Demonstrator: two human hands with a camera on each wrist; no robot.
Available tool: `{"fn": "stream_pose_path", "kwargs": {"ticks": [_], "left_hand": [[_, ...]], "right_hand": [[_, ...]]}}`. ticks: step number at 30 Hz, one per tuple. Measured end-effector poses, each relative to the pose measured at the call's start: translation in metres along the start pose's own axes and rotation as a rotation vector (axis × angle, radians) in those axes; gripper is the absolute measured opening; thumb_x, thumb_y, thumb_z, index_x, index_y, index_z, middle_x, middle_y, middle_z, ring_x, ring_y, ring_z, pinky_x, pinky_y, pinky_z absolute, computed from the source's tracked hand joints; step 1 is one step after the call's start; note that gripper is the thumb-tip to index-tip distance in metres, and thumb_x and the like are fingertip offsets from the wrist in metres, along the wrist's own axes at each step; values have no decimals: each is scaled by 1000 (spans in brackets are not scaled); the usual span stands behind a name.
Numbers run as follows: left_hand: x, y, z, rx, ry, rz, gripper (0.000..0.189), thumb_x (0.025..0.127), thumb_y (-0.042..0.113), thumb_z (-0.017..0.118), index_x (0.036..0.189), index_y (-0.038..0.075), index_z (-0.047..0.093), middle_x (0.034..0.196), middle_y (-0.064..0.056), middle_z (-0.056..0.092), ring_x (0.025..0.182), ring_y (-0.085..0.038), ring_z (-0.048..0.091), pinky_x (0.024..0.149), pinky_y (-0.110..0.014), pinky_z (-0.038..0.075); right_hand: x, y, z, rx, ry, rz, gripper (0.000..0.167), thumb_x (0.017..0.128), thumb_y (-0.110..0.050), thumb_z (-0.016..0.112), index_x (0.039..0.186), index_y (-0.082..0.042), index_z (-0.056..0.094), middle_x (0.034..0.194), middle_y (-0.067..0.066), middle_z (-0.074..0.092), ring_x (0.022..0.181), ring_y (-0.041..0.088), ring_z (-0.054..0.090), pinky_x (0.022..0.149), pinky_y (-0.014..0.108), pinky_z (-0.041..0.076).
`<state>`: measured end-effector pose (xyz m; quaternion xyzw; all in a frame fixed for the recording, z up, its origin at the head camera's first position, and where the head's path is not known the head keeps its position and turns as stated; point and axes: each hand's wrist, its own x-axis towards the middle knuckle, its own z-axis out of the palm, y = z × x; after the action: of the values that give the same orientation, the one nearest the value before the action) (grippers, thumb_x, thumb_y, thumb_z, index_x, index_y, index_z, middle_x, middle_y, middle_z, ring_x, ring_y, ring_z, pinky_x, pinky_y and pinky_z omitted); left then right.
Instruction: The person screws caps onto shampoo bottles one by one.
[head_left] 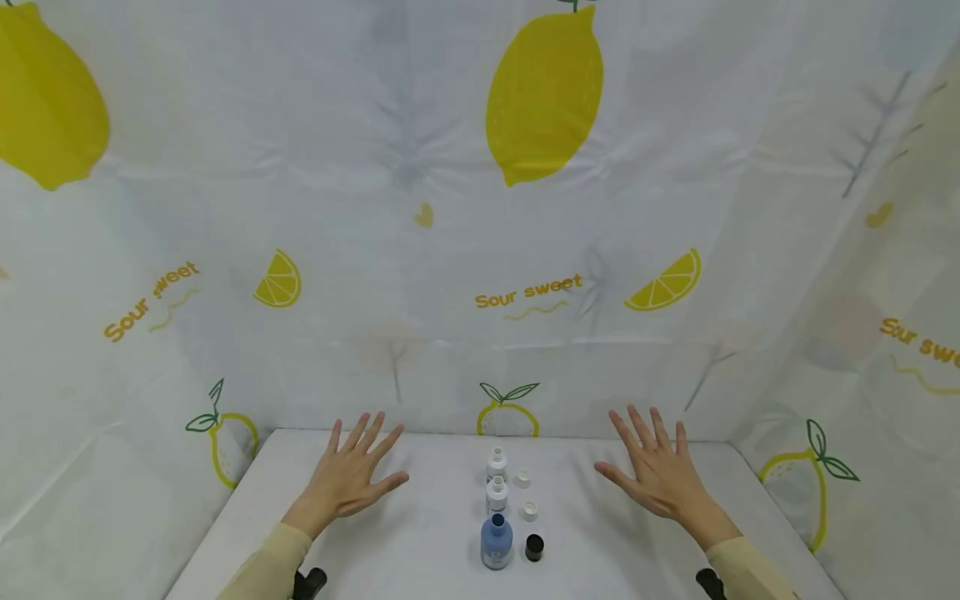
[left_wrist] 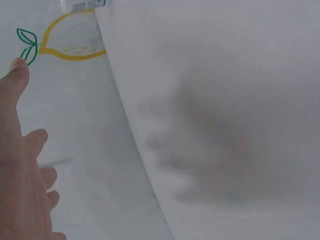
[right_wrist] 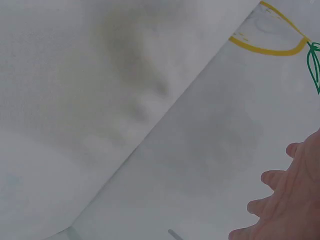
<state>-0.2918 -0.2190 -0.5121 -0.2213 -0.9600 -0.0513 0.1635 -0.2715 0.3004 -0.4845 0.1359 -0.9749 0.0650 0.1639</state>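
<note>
Three uncapped bottles stand in a row in the middle of the white table: a blue bottle [head_left: 497, 543] nearest, a white bottle [head_left: 497, 497] behind it, and another white bottle [head_left: 497, 465] farthest back. To their right lie a black cap [head_left: 534, 547], a white cap [head_left: 529, 511] and a second white cap [head_left: 522, 478]. My left hand [head_left: 348, 475] is held over the table left of the bottles, fingers spread and straight, holding nothing. On the other side, my right hand [head_left: 656, 471] is spread the same way, also holding nothing. Both wrist views show the hands above the surface, casting shadows.
A white table [head_left: 420, 550] spreads beneath both hands. Behind it and at both sides hangs a pale curtain [head_left: 337, 208] printed with lemons and lettering. The bottles and caps sit between the two hands.
</note>
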Motion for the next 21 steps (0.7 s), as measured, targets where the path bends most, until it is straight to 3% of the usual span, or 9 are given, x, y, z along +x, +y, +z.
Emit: {"fn": "stream_pose_path", "kwargs": {"ticks": [4,7,10,14,17,21], "left_hand": [[4,3,7,-61,1,52,75,104,65,58,163,20,49,168,-16,51,155,-40,50,125,-72,39],[11,8,14,-168,-6,82,68,106,60,60,159,16,55,159,-13,61,145,-36,61,117,-62,53],[17,16,25,-336,-23,88,59,108,52,63,151,11,60,148,-10,68,131,-30,69,106,-51,62],[28,27,40,-635,-69,92,48,109,35,68,142,1,64,138,-16,72,120,-32,73,97,-40,65],[37,39,49,-828,-127,66,43,108,26,69,139,-4,64,137,-21,72,122,-37,73,99,-36,66],[49,55,56,-966,-200,-6,43,106,22,72,141,-4,65,140,-22,71,128,-38,71,105,-39,64]], "right_hand": [[3,-5,2,44,-7,-32,94,96,-65,69,167,-11,39,168,28,44,154,63,37,118,87,32],[6,-13,3,138,-22,-61,91,94,-55,76,164,-8,42,162,29,52,147,64,46,109,84,45],[11,-21,6,261,-60,-65,82,96,-46,80,160,-5,47,157,27,58,140,59,55,105,78,52],[17,-30,12,427,-117,-41,64,99,-35,79,150,-3,57,147,23,67,130,49,66,102,67,59],[21,-35,18,554,-154,-28,50,101,-27,79,140,-2,61,138,23,70,123,47,69,98,63,62],[24,-42,29,691,-209,-5,40,101,-21,77,132,1,64,134,27,70,119,49,70,99,64,61]]}}
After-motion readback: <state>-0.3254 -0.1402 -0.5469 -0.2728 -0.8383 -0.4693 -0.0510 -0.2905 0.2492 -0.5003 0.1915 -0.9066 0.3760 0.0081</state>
